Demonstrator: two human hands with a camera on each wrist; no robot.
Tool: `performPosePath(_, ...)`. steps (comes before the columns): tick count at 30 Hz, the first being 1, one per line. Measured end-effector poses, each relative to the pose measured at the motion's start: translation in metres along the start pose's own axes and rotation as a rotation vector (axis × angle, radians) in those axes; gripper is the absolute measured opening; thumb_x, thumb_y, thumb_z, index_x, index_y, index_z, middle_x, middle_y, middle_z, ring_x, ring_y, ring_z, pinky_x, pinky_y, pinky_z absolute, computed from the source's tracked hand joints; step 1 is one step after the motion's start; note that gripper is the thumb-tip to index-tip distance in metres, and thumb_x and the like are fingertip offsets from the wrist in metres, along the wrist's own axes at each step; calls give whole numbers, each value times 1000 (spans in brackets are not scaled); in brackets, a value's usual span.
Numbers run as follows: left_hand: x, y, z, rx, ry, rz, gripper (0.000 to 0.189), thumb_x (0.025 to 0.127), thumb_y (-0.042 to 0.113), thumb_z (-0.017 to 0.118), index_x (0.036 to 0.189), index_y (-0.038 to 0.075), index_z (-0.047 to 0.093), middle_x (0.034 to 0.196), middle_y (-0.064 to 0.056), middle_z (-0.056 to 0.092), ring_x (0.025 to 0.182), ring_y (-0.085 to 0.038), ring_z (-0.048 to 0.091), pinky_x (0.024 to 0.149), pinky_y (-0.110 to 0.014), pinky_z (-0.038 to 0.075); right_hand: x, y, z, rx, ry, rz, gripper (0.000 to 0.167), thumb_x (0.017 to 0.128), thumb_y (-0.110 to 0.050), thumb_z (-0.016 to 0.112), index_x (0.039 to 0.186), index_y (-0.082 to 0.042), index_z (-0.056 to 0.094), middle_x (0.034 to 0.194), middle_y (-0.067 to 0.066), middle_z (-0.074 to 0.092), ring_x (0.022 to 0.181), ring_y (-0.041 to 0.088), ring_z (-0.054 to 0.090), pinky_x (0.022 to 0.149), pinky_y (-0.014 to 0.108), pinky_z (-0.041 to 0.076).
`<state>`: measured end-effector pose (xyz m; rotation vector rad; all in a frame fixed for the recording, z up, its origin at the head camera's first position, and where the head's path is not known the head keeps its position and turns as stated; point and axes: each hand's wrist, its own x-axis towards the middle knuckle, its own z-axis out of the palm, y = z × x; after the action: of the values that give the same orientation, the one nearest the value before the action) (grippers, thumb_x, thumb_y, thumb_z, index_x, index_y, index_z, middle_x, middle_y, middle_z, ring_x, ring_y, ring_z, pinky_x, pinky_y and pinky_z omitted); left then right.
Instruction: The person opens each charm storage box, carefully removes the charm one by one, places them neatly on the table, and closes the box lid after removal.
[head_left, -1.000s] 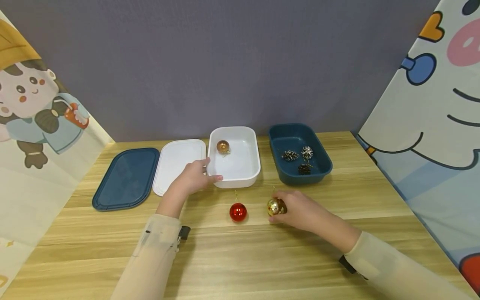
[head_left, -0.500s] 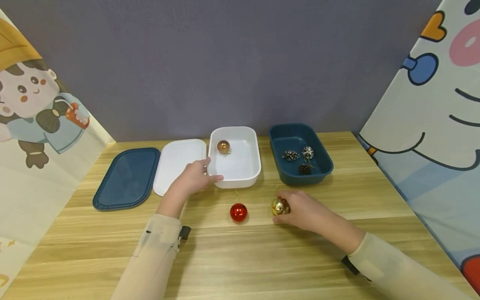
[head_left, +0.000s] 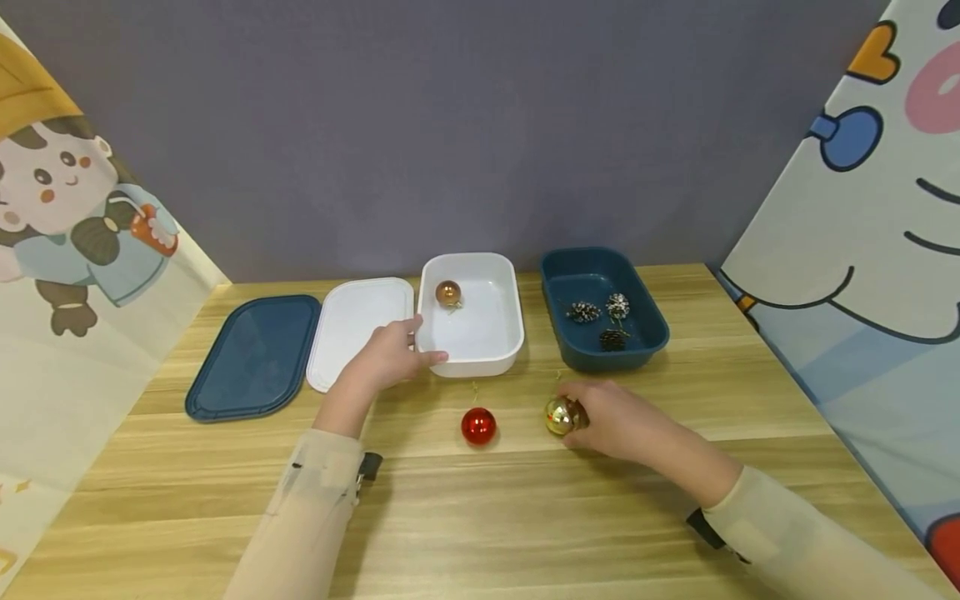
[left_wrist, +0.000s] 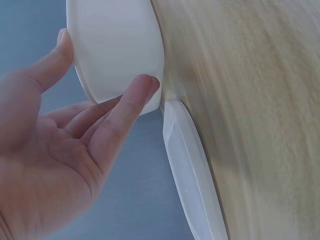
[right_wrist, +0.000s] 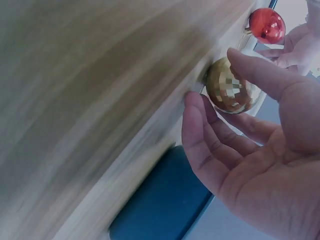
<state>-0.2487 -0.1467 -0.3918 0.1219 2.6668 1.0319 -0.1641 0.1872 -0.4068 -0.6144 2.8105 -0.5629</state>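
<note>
A shiny gold ball ornament sits on the wooden table in front of the blue box. My right hand is around its right side, thumb and fingers loosely spread. In the right wrist view the thumb overlaps the gold ornament while the other fingers curve below it. My left hand touches the left front corner of the white box with extended fingers and thumb. The box holds a bronze ball ornament. Between the hands lies a red ball ornament with a gold loop.
The dark blue box, at the back right, contains three pine cones. Left of the white box lie a white lid and a dark blue lid, side by side. A grey wall stands behind the table.
My right hand shifted the gold ornament slightly rightward, then drew back from it, its fingertips now farther around the right side. The left hand stayed at the white box.
</note>
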Motion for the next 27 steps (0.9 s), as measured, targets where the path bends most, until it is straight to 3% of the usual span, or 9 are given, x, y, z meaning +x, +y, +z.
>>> performPosePath(7, -2, 1, 0, 2, 1, 2, 94, 97, 37, 80, 166, -1, 29, 156, -30, 54, 103, -29, 80, 108, -46, 58, 6, -7, 6, -10, 4, -4, 52, 82, -23, 93, 126, -8, 70, 111, 2, 76, 101, 16, 70, 92, 42, 61)
performPosePath(17, 0, 1, 1, 7, 1, 3, 95, 97, 36, 80, 166, -2, 29, 155, -31, 54, 98, -27, 80, 105, -45, 59, 9, -11, 11, 7, 12, -2, 59, 82, -25, 94, 132, -5, 68, 120, 8, 76, 111, 24, 73, 99, 47, 61)
performPosePath(23, 0, 0, 1, 17, 7, 10, 94, 97, 37, 80, 166, -3, 29, 155, -32, 53, 117, -33, 76, 112, -47, 55, 8, -9, 11, 0, 2, 9, 67, 82, -27, 94, 136, -1, 66, 127, 13, 75, 119, 30, 72, 104, 50, 60)
performPosePath(27, 1, -1, 0, 9, 3, 10, 95, 98, 37, 79, 166, -3, 28, 155, -32, 53, 119, -34, 75, 112, -47, 55, 8, -8, 10, 4, 1, 5, 67, 81, -26, 94, 136, -2, 66, 128, 14, 75, 120, 31, 72, 105, 51, 59)
